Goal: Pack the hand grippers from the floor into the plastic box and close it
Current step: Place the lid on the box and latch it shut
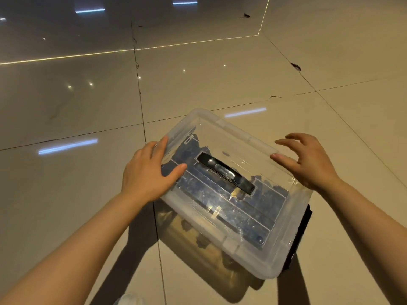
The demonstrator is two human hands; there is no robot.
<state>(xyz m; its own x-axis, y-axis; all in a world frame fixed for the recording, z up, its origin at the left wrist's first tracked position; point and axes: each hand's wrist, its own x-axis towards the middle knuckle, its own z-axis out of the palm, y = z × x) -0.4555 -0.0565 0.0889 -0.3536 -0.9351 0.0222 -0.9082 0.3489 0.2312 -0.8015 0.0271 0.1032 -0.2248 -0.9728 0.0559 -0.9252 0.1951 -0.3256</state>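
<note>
On the tiled floor [220,80], one lidded plastic box [231,194]; left hand [147,170] presses flat, right hand [308,161] hovers open.

The plastic box [233,190] is see-through and sits slanted on the shiny tile floor [66,111]. Its clear lid [220,137] is on top, with a black handle [225,173] in the middle. Dark blue hand grippers [259,219] show through the lid, packed inside the box.

I'm seeing one clear plastic box [240,245], one lid [253,148] with one black handle [225,173], and two hands: left hand [149,172], right hand [308,159]. Grippers inside are blurring together, can't count.
</note>
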